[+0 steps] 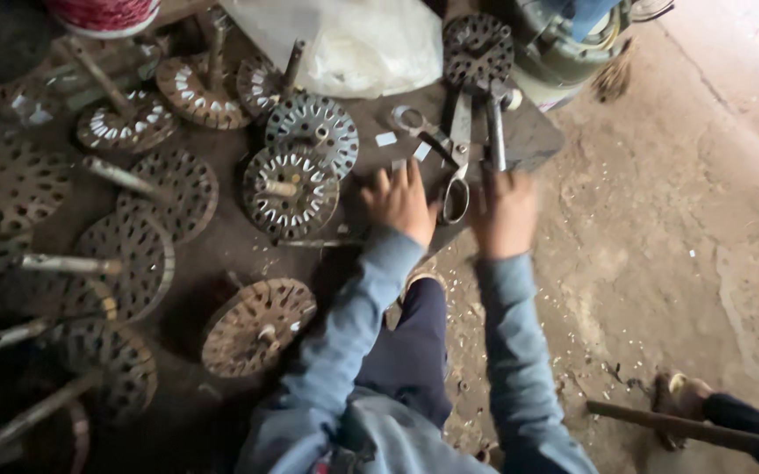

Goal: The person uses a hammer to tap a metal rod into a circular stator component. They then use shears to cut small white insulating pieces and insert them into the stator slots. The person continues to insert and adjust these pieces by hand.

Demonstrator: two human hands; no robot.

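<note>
Rusty slotted discs (290, 190) crowd beside the open left hand (401, 204); the right hand (504, 213) grips a metal rod (495, 132) near scissors (458, 167).

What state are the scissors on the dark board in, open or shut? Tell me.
Open. The scissors lie flat on the dark board, their two loop handles spread well apart, one up-left and one beside the left hand. The blades are blurred.

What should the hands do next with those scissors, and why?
Probably the left hand should close on the scissors. Its fingers lie beside the scissors' handle loops on the dark board, but do not seem to grip them. The right hand sits by a metal rod, blurred, so its hold is unclear.
</note>
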